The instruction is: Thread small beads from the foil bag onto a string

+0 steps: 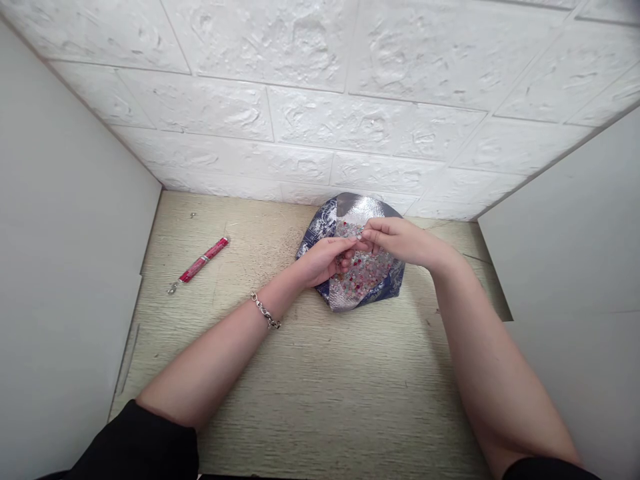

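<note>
A blue-and-silver patterned pouch (390, 290) lies opened out near the wall, with many small red, pink and clear beads (363, 273) on its silvery inside. Over it, my left hand (327, 259) has its fingers closed in a pinch, and something thin and gold-coloured shows beneath them. My right hand (387, 237) is also pinched, its fingertips meeting those of my left hand. A tiny pale piece seems to sit between the fingertips, too small to name.
A red, tube-like bundle (204, 260) with a silvery band lies at the left of the wooden table (320, 387). A small shiny bit (193, 215) is behind it. White brick-patterned wall (320, 127) stands behind, with grey panels at both sides.
</note>
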A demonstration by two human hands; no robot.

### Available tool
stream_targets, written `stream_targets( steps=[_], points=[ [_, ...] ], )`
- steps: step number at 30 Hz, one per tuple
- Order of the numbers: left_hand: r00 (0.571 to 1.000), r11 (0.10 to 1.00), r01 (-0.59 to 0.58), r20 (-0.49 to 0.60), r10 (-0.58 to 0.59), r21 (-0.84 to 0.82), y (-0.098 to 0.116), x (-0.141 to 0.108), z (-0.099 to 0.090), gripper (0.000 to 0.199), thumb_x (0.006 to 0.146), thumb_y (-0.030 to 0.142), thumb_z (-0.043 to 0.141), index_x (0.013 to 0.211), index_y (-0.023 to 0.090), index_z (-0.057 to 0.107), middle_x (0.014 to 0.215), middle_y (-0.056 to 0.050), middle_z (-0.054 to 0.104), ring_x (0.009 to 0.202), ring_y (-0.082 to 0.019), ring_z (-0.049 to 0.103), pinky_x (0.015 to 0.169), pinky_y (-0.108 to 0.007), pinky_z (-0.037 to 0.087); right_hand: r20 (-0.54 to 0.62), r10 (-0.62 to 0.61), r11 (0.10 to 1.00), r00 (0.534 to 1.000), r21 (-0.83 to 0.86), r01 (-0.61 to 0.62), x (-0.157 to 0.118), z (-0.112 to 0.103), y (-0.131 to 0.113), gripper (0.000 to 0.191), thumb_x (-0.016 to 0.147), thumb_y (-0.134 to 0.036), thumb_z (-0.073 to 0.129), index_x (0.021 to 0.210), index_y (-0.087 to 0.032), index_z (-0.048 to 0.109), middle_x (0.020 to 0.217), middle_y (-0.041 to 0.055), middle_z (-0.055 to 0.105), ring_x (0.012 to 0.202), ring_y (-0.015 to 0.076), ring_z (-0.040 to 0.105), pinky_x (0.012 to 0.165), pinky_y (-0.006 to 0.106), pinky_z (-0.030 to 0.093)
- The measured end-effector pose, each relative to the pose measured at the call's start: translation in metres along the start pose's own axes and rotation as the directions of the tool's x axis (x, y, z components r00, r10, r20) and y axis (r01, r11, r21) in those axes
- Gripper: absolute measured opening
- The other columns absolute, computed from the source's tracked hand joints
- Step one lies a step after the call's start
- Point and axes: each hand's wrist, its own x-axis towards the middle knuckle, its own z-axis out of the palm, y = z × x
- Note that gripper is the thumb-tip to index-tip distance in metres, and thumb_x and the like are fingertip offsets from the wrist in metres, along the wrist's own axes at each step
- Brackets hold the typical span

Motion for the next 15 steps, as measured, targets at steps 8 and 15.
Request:
stream_targets(
  steps=[8,15],
  points=[
    [0.997,0.991,0.073,0.017,-0.072,-0.110,0.005,0.000,-0.001,0.044,0.078,0.048,0.039,0.094,0.013,0.060,0.077,-0.005,0.060,0.064,-0.012,0.057,0.064,-0.027,0.045,-0.164,0.018,0.998,0.986,0.060,-0.008,-0.003,-0.006,-0.005,0.022,0.078,-0.031,0.041,0.072,-0.017,0.056,0.063,-0.0004,0.052,0.060,0.0116,0.046,0.055,0.026,0.034],
    [0.996,0.991,0.090,0.001,-0.090,-0.096,0.007,0.000,0.000,0.050,0.079,0.052,0.035,0.096,0.012,0.060,0.090,-0.011,0.063,0.074,-0.016,0.060,0.065,-0.028,0.047,-0.189,0.021,0.993,0.982,0.121,0.002,-0.004,-0.006,-0.011,0.021,0.077,-0.028,0.042,0.069,-0.016,0.057,0.063,-0.0003,0.053,0.059,0.0101,0.045,0.055,0.024,0.034]
  ],
)
